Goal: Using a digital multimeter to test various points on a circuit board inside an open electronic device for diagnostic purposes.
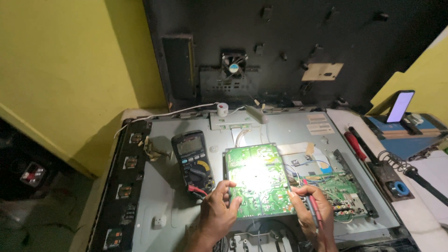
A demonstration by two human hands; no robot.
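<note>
The circuit board (258, 180) lies on the metal back panel (163, 154) in front of me, my left hand (218, 210) on its near left edge, my right hand (311, 209) at its right edge with the probes (313, 205). The multimeter (192, 158) sits just left of the board. A second board (343, 193) lies to the right. Behind stands the rear cover (289, 51). Far right on the tabletop (429, 210) are a soldering iron stand (389, 172) and a phone (400, 106).
</note>
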